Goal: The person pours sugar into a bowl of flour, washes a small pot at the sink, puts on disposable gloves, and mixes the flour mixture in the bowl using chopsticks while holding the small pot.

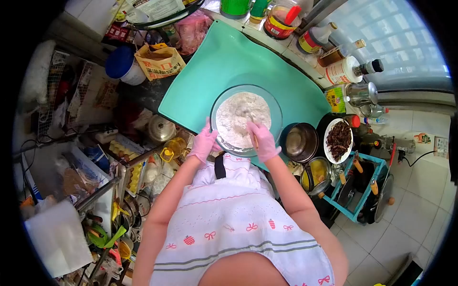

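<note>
A clear glass bowl point(277, 106) holding white flour point(238, 112) rests on a green mat point(200, 81). My left hand point(205, 142), in a pink glove, grips the bowl's near-left rim with fingers outside and thumb at the edge. Over the bowl's right side, my right hand point(263, 139), also in a pink glove, is closed around a thin wooden utensil point(256, 142). Its lower end reaches into the flour, where it is hard to make out, so I cannot tell whether it is chopsticks or a spoon. The flour looks partly clumped near it.
A metal pot point(300, 142) and a white plate of dark dried food point(338, 140) stand close on the right. Bottles and jars point(310, 40) line the window ledge. A paper bag point(160, 62) and a blue-lidded tub point(125, 66) sit at the left back.
</note>
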Action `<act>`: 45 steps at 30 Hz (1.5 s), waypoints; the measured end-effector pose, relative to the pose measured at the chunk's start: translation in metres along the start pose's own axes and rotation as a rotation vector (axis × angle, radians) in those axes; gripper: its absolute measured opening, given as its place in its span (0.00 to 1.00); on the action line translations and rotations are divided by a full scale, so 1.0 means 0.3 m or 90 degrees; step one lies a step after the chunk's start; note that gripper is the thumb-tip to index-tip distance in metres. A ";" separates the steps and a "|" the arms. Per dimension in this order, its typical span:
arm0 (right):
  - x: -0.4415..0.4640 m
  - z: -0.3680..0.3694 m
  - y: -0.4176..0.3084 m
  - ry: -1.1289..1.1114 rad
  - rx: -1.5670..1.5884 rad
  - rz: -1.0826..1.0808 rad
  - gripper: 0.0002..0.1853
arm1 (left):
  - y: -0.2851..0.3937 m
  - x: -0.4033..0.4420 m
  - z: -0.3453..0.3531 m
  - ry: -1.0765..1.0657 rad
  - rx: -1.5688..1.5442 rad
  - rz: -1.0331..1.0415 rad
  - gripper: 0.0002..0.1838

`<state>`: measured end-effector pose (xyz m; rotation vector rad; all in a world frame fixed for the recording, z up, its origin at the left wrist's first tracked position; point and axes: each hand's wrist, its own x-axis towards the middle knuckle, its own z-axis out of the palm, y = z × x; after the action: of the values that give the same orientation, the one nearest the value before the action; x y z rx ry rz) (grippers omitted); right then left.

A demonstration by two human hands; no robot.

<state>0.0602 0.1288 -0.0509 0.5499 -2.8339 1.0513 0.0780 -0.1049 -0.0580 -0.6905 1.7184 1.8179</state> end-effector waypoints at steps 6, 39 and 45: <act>-0.059 -0.026 -0.032 -0.045 0.033 0.113 0.06 | -0.018 0.023 -0.013 -0.031 0.008 -0.002 0.36; 0.029 0.111 -0.026 -0.125 0.196 -0.014 0.11 | -0.018 0.043 -0.012 -0.041 0.052 -0.020 0.29; 0.127 0.010 0.076 -0.111 -0.043 0.001 0.14 | -0.032 0.050 -0.019 -0.053 0.045 -0.035 0.27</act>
<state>0.0168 0.1311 -0.0601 0.6642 -3.0068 0.9478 0.0739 -0.1097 -0.0756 -0.6182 1.6856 1.7157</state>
